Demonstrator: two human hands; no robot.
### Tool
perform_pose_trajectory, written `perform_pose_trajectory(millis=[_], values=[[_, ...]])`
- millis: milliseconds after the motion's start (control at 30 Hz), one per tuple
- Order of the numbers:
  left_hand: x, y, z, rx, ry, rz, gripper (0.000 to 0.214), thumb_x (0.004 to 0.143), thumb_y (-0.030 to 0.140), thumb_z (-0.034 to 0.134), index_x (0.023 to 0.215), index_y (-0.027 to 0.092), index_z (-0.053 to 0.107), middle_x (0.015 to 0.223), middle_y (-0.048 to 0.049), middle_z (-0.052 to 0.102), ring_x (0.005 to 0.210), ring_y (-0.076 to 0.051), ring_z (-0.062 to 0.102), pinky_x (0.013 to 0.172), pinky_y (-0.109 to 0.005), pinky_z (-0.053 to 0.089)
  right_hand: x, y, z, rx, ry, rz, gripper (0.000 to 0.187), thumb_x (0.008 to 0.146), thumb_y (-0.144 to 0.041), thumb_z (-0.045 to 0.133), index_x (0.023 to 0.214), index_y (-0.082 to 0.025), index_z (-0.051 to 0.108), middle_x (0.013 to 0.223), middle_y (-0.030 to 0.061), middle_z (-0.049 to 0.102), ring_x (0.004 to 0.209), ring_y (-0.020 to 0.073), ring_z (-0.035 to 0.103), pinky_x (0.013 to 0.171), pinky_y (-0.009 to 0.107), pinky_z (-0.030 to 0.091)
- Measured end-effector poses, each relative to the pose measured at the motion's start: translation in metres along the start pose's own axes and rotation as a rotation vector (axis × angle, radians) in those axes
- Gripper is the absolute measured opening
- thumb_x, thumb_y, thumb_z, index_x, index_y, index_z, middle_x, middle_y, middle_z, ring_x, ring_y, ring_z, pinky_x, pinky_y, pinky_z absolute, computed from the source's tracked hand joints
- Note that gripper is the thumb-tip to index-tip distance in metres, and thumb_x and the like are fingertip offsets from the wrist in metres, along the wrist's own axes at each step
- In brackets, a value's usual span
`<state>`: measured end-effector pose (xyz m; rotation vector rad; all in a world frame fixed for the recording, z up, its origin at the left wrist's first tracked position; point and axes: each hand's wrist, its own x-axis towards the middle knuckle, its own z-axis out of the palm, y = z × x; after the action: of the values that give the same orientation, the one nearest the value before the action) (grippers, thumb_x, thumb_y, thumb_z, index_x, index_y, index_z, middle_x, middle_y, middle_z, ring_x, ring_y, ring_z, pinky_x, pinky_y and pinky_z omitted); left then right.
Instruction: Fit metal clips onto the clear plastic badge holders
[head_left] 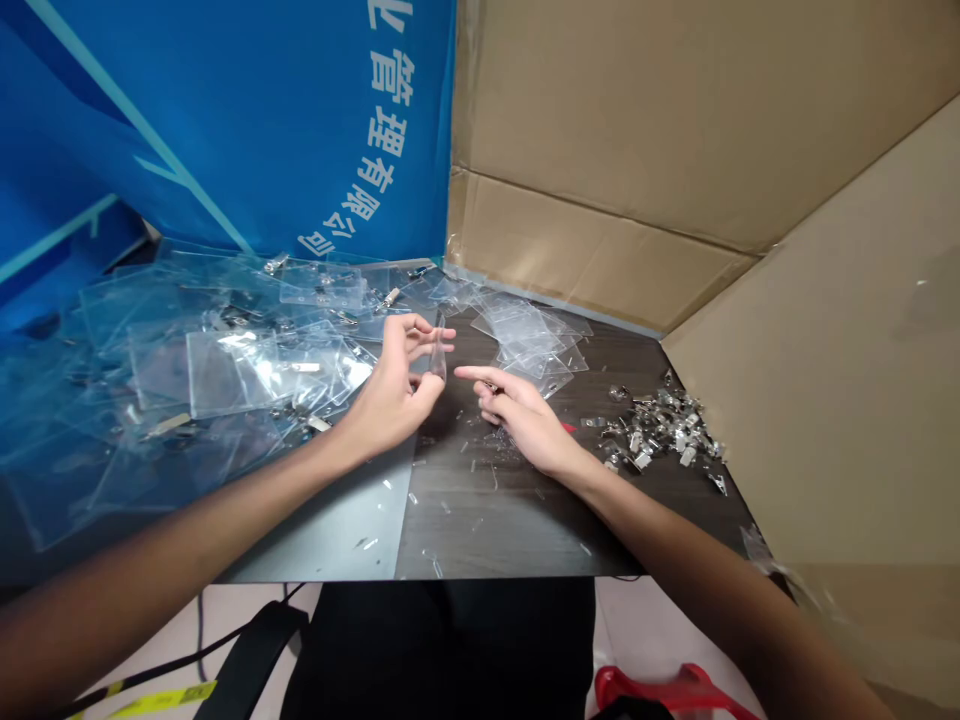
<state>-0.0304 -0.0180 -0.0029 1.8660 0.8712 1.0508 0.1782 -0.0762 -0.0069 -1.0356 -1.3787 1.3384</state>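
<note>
Left grip (397, 375) pinches one clear plastic strip (438, 350); right grip (521, 415) loose and empty.

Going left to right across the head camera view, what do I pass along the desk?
Clear plastic badge holders → left hand holding a clear plastic strip → right hand → metal badge clips → cardboard wall

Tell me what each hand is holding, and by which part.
The left hand pinches a clear plastic strip near its lower end, between thumb and fingers. The right hand holds nothing visible.
</note>
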Motion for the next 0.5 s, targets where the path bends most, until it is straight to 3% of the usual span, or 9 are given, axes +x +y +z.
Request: perform_pose_trajectory(millis=[167,233,367,500], values=[[-0.004,-0.003,0.006,-0.03,-0.112,0.024,0.041,0.097,0.02,0.056,0.131,0.026,0.033,0.147,-0.02,0.064,0.139,-0.032,0.069,0.115,-0.06,0.057,0.006,0.009,-0.005,0.22,0.073,0.096,0.025,0.086,-0.03,0.07,0.108,-0.02,0.078,0.084,-0.0017,0.056,0.07,0.0134,0.044,0.067,0.03,0.034],[-0.006,-0.003,0.009,-0.038,-0.151,0.013,0.038,0.101,0.023,0.054,0.133,0.025,0.033,0.145,-0.0201,0.065,0.139,-0.033,0.069,0.12,-0.065,0.051,0.006,0.009,-0.005,0.238,0.096,0.108,0.021,0.083,-0.028,0.073,0.101,-0.02,0.078,0.082,-0.0019,0.057,0.071,0.0134,0.045,0.068,0.029,0.034],[-0.007,-0.003,0.01,-0.115,-0.194,-0.06,0.042,0.101,0.024,0.054,0.137,0.026,0.032,0.144,-0.02,0.066,0.135,-0.031,0.07,0.117,-0.063,0.052,0.006,0.006,-0.007,0.223,0.1,0.127,0.025,0.078,-0.024,0.07,0.1,-0.022,0.084,0.084,0.0001,0.061,0.074,0.0153,0.045,0.069,0.03,0.034],[-0.006,-0.002,0.009,-0.255,-0.211,-0.117,0.057,0.092,0.018,0.062,0.139,0.028,0.03,0.14,-0.016,0.067,0.128,-0.026,0.074,0.117,-0.057,0.055,0.006,0.003,-0.009,0.271,0.082,0.151,0.035,0.072,-0.018,0.066,0.098,-0.023,0.088,0.084,0.0022,0.06,0.079,0.0184,0.046,0.073,0.033,0.038]])
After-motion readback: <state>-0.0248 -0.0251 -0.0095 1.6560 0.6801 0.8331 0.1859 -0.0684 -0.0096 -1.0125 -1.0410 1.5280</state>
